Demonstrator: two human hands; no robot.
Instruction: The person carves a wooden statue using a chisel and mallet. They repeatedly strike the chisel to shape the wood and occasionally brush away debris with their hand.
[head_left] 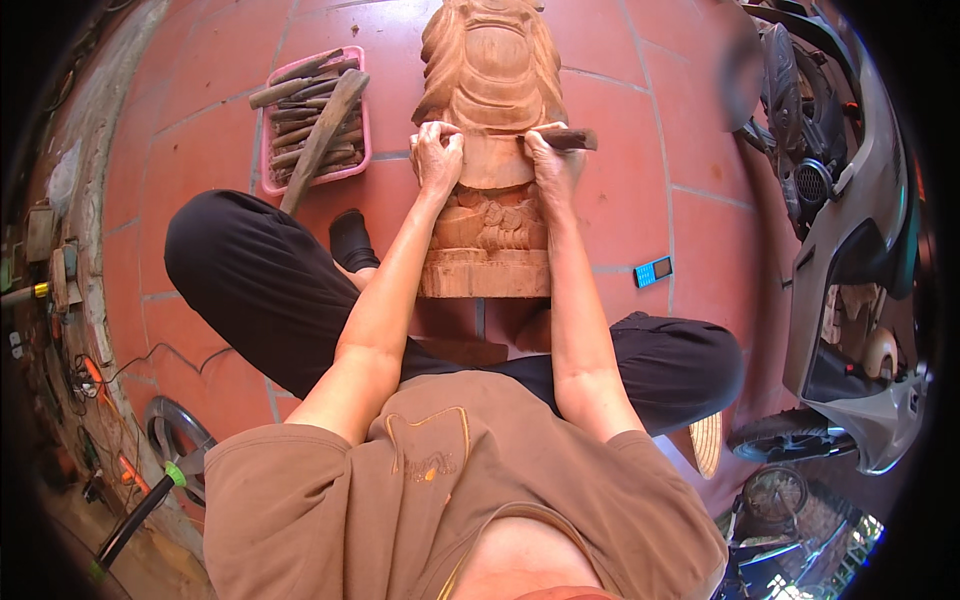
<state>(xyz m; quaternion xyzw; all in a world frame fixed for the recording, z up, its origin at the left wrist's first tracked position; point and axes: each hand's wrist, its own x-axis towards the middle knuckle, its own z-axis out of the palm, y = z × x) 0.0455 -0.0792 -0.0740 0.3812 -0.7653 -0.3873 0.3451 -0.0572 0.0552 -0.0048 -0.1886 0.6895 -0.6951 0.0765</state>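
Note:
A carved wooden statue [497,160] with a rounded belly and draped folds lies on the floor in front of me, its squared base towards me. My right hand [556,165] is closed around a carving chisel [570,139] at the statue's right edge. The chisel's dark wooden handle sticks out to the right; its blade is hidden. At the opposite edge, my left hand [437,157] rests against the wood with its fingers curled closed. Whatever they may hold does not show.
A pink plastic basket [368,120] of wooden-handled tools stands at the left, a long wooden stick [335,130] across it. A blue phone [653,271] lies on the red tiles at the right. Beyond it stands a motorbike [845,230]. Cords and clutter line the left wall.

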